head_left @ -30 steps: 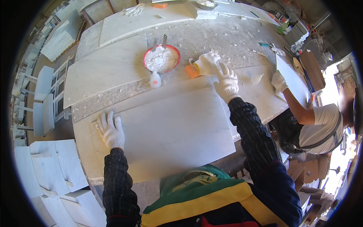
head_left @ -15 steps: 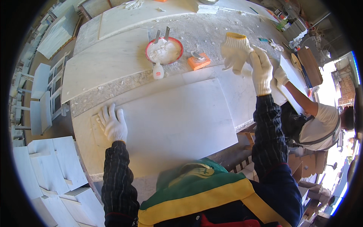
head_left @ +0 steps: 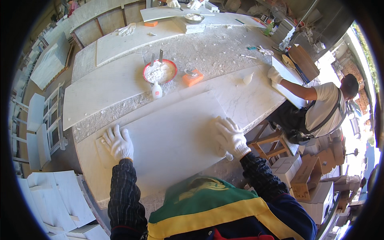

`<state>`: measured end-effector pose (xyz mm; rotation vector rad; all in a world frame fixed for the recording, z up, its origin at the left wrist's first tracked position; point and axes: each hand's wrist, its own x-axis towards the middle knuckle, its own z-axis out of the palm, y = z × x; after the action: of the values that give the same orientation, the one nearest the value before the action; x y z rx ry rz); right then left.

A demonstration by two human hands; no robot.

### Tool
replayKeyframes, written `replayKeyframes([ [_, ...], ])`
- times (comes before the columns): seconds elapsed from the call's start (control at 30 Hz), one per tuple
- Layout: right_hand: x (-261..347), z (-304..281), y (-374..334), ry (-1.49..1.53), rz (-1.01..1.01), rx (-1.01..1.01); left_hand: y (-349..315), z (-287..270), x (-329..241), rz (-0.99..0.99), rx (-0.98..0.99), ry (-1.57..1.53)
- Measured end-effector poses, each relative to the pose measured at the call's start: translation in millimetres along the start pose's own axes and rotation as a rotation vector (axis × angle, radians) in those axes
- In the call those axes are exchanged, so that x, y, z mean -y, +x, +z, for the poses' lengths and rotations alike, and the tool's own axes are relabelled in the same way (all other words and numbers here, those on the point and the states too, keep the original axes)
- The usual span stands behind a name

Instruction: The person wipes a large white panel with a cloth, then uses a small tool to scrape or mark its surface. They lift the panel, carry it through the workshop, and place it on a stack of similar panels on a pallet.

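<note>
My left hand (head_left: pixel 119 143), in a white knit glove, lies flat with fingers spread on the left end of a pale, veined marble-like slab (head_left: pixel 172 132). My right hand (head_left: pixel 233 139), gloved too, presses near the slab's right edge. Under its palm and fingers shows a loose white glove (head_left: pixel 218 134), mostly hidden by the hand. The slab rests on a larger pale slab (head_left: pixel 90 170) on the worktable. Beyond it stand a red-rimmed bowl of white powder or paste (head_left: pixel 160 72) with two scrapers (head_left: pixel 161 56) in it, a white bottle (head_left: pixel 157 91) and an orange block (head_left: pixel 193 78).
To the right a co-worker (head_left: pixel 328 100) handles another panel (head_left: pixel 290 86). A small white drop-shaped object (head_left: pixel 248 78) lies on the slab nearby. Another person's gloved hands (head_left: pixel 184 4) work at the far side. White panels (head_left: pixel 56 196) stand at left; cartons (head_left: pixel 306 178) sit at lower right.
My right hand has come down and nearer from its raised place, bringing the loose glove onto the slab. My left hand stays on the slab. The view has tilted up and shifted right.
</note>
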<state>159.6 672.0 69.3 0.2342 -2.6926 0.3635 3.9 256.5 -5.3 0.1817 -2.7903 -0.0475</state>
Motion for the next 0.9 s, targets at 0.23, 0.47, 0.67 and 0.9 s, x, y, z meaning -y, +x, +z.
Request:
replayKeyframes([
  [0.23, 14.5, -30.0, -21.5, -0.033, 0.083, 0.382, -0.7, 2.7, 1.8, 0.023, -0.020, 0.008],
  [0.47, 40.5, -20.3, -47.1, -0.022, 0.149, 0.306, -3.5, 3.1, 0.9, 0.026, -0.056, 0.024],
  [0.67, 30.9, 26.3, -25.9, -0.097, 0.226, 0.143, -1.2, -1.4, -0.4, 0.020, -0.031, 0.017],
  [0.9, -0.4, 63.8, 30.8, -0.114, 0.340, 0.114, -2.8, -6.5, -2.2, 0.028, -0.023, -0.001],
])
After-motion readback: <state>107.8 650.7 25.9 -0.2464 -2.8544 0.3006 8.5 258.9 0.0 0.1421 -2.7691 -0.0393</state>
